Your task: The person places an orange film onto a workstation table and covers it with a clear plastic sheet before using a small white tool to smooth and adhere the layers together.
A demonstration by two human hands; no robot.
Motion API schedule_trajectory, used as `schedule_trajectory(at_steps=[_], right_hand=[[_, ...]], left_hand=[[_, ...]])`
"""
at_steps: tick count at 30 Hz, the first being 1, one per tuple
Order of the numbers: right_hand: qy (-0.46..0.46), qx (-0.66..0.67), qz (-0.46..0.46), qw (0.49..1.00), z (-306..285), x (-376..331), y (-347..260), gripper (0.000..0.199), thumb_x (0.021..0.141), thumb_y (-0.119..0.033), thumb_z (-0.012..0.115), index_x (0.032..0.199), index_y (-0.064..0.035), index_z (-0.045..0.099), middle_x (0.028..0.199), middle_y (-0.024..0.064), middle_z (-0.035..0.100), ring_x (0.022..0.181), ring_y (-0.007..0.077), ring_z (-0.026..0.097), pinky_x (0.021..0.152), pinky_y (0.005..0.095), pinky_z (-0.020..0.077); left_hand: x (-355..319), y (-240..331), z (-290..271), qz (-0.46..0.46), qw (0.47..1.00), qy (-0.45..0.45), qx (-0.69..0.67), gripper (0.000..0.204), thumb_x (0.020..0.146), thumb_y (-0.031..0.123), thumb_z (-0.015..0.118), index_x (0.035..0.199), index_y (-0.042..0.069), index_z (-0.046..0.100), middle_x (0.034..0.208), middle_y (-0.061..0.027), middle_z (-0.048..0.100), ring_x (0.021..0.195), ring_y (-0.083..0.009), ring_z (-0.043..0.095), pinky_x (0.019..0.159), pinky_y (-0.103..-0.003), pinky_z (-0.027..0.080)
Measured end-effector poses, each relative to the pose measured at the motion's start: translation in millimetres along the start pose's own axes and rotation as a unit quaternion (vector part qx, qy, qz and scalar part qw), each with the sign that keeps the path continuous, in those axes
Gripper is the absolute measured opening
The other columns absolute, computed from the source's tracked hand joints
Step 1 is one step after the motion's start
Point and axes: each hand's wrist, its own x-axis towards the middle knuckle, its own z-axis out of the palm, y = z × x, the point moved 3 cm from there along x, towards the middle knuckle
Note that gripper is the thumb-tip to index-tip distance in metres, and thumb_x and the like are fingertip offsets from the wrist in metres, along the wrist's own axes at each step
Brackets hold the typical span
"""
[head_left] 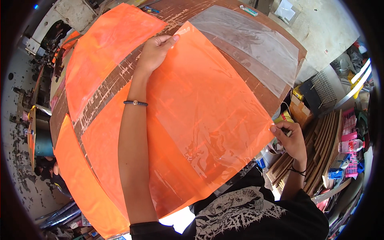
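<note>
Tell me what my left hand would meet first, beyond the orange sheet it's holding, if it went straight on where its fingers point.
Past the orange sheet, your left hand would probably meet the clear plastic sheet on the brown table, up and to the right; the hand's height is unclear.

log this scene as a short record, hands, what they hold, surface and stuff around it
left hand: pinching the far corner of a glossy orange sheet
right hand: pinching the same sheet's right corner
surface: scratched brown table
also on table: more orange sheets; clear plastic sheet
right of table: stacked wooden boards
</note>
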Motion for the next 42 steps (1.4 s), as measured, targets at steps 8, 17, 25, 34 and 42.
schedule_trajectory(at_steps=[8,17,25,34,42], right_hand=[[0.001,0.015,0.002,1.000,2.9,0.3,2.3,0.017,0.089,-0.015,0.067,0.083,0.0006,0.066,0.056,-0.0055,0.053,0.045,-0.0002,0.044,0.041,0.0184,0.0308],[0.006,0.018,0.006,1.000,0.0,1.7,9.5,0.023,0.087,-0.022,0.071,0.082,0.0001,0.066,0.056,-0.0061,0.051,0.046,-0.0002,0.042,0.043,0.0177,0.0308],[0.015,0.010,-0.003,1.000,1.3,1.8,7.7,0.025,0.086,-0.023,0.071,0.079,0.0000,0.065,0.056,-0.0053,0.051,0.046,0.0003,0.042,0.042,0.0184,0.0311],[-0.006,0.039,0.008,0.999,1.2,-0.6,4.2,0.024,0.088,-0.022,0.070,0.080,0.0003,0.064,0.055,-0.0051,0.050,0.046,0.0004,0.043,0.042,0.0186,0.0312],[-0.028,0.072,-0.010,0.997,2.2,0.3,14.6,0.025,0.088,-0.022,0.068,0.077,-0.0003,0.064,0.056,-0.0047,0.052,0.045,0.0003,0.044,0.042,0.0182,0.0319]], left_hand=[[-8.2,3.6,-14.6,0.034,0.998,-0.047,0.013,0.041,0.087,0.040,0.067,0.099,0.001,0.070,0.086,-0.0037,0.067,0.082,-0.0106,0.061,0.076,-0.026,0.047],[-12.6,0.0,-33.8,-0.037,0.994,-0.085,0.059,0.037,0.086,0.034,0.069,0.109,0.004,0.069,0.105,-0.0100,0.070,0.095,-0.0183,0.064,0.084,-0.032,0.049],[-9.6,-6.1,-27.7,-0.029,0.995,-0.055,0.075,0.037,0.088,0.034,0.067,0.105,0.000,0.069,0.092,-0.0065,0.069,0.084,-0.0131,0.061,0.078,-0.030,0.048],[-7.9,-3.7,-18.1,-0.015,0.993,-0.027,0.118,0.031,0.090,0.029,0.063,0.104,0.002,0.068,0.089,-0.0090,0.068,0.084,-0.0180,0.063,0.078,-0.032,0.048],[-11.5,41.0,-0.9,0.079,0.956,-0.016,0.282,0.035,0.092,0.027,0.060,0.117,0.003,0.060,0.117,-0.0111,0.061,0.103,-0.0220,0.058,0.088,-0.033,0.046]])
